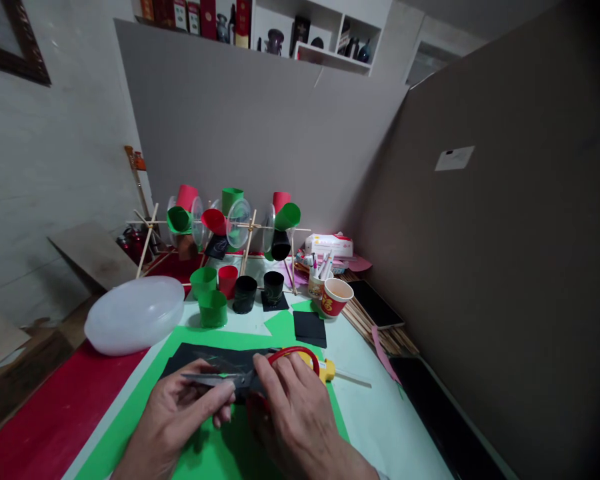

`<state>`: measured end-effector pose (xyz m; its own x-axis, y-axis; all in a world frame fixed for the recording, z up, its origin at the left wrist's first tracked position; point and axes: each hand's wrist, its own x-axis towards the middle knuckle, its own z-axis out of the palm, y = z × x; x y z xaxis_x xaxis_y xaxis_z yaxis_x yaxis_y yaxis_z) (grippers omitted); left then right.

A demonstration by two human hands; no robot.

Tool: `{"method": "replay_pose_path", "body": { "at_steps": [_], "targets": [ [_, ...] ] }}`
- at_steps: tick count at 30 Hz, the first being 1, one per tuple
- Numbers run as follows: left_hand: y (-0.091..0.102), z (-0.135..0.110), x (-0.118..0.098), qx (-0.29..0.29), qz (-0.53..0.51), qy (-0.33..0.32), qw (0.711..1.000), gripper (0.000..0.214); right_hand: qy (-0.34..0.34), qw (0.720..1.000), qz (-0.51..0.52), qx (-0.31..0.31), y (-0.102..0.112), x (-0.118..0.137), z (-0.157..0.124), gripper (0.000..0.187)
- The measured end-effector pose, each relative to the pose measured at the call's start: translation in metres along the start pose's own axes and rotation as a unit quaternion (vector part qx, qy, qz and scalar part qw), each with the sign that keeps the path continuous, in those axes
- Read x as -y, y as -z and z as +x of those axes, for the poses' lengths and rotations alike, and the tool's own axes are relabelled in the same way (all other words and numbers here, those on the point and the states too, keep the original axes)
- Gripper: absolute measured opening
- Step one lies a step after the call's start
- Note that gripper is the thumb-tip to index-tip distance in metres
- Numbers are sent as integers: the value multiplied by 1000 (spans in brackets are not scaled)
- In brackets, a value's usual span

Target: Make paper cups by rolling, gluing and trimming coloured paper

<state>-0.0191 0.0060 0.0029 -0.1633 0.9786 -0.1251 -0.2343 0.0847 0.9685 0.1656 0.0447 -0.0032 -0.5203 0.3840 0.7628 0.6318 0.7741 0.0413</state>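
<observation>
Above the green sheet, my right hand is closed around the red handles of a pair of scissors. My left hand is pinched at the blades, with its thumb resting over them near the pivot. The blades point left and look nearly closed. Whether a small piece lies between them is hard to make out. Black paper lies behind and under the hands. Just beyond my right hand is a yellow glue gun, partly hidden, with a clear glue stick reaching to the right.
Green paper cups, a red one and black ones stand behind. Further back is a stick frame with coloured cups and clear discs. A white balloon-like object sits left; a paper cup and phone sit right.
</observation>
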Motion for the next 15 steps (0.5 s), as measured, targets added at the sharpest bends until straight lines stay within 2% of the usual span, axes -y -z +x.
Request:
{"method": "replay_pose_path", "body": {
  "at_steps": [4,15],
  "targets": [
    [1,-1,-3,-12,0,-4,1000,37,9,1000,-6,15,1,-1,0,30],
    [6,3,-3,1,48,-7,999,45,26,999,-22,42,0,-3,-3,35]
  ]
}}
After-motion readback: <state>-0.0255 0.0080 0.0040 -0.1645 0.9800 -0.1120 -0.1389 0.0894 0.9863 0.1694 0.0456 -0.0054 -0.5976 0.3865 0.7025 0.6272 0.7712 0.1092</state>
